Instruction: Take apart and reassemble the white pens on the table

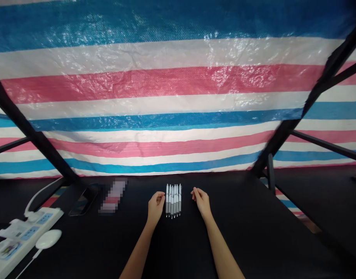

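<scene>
Glossy plastic tarp striped in blue, white and pinkish red point(178, 81) across the background, flat black tabletop point(239, 240) below. On that tabletop, between both hands, a close row of slim white-and-grey click pens point(172, 202), lying side by side, clickers facing the tarp, dark tips facing the wearer. Ends not quite level: a couple of tips mid-row poking slightly past the others.

Just left of the row, the bare left hand point(156, 206), thumb and fingers loosely bent, relaxed, nothing visible in the grasp; contact with the outermost pen too fine to tell. Right of the row, clearly apart from it, the bare right hand point(201, 199), fingers folded in without strain, likewise nothing visible between them.

Well left of the row, a flat dark smartphone point(83, 201); farther left and nearer the wearer, a long white plastic power strip with blue socket panels point(29, 233).

For neat handling, probably best to keep both hands low, press lightly and evenly from either side of the row, and nudge protruding tips back with a straight fingertip. Avoid hard squeezing: slim barrels likely to roll or climb over a neighbour.
</scene>
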`<state>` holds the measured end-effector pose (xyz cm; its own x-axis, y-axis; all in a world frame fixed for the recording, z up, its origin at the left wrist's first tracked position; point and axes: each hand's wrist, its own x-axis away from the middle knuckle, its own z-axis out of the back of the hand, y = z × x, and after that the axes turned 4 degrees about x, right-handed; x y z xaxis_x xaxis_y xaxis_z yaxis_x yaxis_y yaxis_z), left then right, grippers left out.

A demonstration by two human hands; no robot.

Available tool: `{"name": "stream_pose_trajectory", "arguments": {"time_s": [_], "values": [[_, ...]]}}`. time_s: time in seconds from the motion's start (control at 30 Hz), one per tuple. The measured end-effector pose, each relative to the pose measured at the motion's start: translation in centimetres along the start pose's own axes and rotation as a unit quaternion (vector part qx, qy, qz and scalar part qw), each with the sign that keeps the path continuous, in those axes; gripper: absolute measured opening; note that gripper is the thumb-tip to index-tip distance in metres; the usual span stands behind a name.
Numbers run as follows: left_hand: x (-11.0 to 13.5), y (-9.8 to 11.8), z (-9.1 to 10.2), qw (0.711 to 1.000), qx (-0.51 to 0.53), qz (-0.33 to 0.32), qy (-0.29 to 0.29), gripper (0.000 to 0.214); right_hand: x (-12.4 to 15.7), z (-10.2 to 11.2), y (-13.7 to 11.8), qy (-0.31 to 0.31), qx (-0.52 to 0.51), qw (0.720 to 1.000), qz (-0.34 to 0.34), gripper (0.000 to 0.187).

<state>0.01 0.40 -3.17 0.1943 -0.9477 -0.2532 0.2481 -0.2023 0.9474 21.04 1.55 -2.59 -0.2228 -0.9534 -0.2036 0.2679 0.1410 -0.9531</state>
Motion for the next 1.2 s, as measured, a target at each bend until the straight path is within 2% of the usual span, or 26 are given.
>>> {"name": "stream_pose_trajectory", "arguments": {"time_s": [1.03,1.2], "values": [[-0.02,-0.27,-0.08,1.000,0.010,-0.003,0.007,0.018,-0.03,-0.09,-0.15,-0.001,-0.014,1.000,-0.011,0.054],[-0.09,-0.17,0.00,1.000,0.004,-0.007,0.007,0.018,-0.08,-0.05,-0.13,0.001,-0.004,1.000,0.004,0.053]]}}
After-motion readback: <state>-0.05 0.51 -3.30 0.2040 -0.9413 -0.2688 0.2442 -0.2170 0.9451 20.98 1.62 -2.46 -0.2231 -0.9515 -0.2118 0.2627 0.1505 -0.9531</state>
